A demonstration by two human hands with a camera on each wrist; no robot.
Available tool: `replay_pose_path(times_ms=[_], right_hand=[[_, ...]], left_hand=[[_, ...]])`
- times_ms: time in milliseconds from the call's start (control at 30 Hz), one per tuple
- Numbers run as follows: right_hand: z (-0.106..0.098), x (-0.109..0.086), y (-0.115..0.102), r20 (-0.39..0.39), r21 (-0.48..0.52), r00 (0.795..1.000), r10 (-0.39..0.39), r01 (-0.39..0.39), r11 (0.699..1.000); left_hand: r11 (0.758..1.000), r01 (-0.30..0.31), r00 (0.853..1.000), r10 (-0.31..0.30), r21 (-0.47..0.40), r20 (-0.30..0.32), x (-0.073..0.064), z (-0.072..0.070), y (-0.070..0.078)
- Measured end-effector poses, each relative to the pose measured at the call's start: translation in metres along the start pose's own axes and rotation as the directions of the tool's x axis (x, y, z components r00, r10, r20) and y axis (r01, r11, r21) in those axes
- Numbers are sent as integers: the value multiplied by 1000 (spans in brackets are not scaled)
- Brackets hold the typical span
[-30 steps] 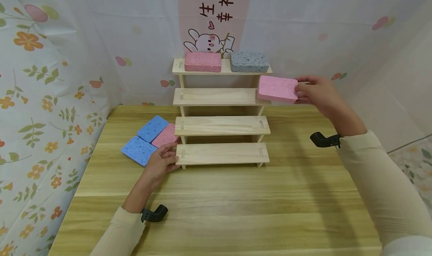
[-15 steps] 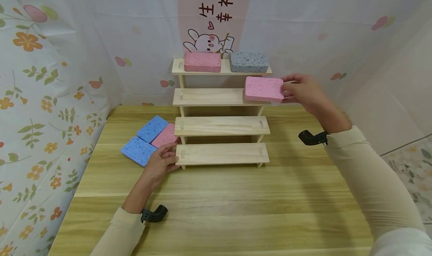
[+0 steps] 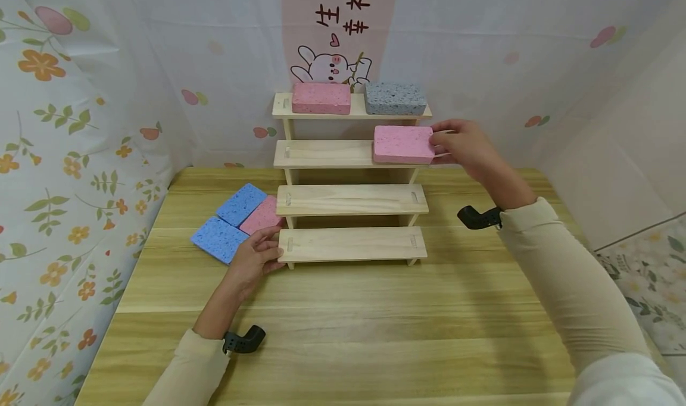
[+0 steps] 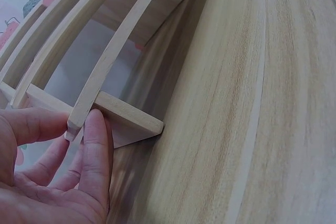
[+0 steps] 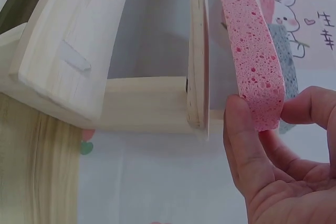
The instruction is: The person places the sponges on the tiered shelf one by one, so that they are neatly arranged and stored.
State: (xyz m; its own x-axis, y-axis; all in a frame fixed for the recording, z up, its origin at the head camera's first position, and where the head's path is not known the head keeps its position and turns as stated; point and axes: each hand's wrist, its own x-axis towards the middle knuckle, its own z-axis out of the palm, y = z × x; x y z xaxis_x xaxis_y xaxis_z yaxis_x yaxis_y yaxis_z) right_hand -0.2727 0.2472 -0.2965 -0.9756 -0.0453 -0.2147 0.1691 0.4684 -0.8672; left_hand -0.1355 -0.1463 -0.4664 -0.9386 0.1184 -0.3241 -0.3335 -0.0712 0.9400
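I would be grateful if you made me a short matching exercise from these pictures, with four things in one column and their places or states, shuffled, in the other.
Column one
1. Grey sponge
2. Left hand
3. Blue sponges
4. Right hand

Column two
A. Lying flat on the table
B. Holding a pink sponge by its end
C. Toward the right end of the top shelf
D. Pinching the left end of the lowest shelf

Pairs: 1-C, 2-D, 3-A, 4-B
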Motion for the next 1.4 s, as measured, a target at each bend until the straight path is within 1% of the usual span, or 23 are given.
replay_pose_path(times_ms=[233, 633, 1000, 1200, 1400], right_hand=[[6, 5, 0, -19, -7, 1000, 9, -9, 1000], [12, 10, 1, -15, 39, 1000, 19, -19, 999], [11, 12, 4, -16, 1, 1000, 22, -22, 1000], [9, 10, 5, -8, 60, 1000, 5, -4, 998], [5, 6, 4, 17, 117, 1000, -6, 4, 993]], left_hand=[[1000, 3, 1000, -3, 3, 2, 0, -1, 0], [1000, 0, 1000, 0, 1, 1, 0, -1, 0], [1000, -4, 1000, 4, 14, 1, 1, 0, -1], [1000, -2, 1000, 2, 22, 2, 2, 0, 0], [998, 3, 1000, -1, 64, -26, 0, 1, 1]])
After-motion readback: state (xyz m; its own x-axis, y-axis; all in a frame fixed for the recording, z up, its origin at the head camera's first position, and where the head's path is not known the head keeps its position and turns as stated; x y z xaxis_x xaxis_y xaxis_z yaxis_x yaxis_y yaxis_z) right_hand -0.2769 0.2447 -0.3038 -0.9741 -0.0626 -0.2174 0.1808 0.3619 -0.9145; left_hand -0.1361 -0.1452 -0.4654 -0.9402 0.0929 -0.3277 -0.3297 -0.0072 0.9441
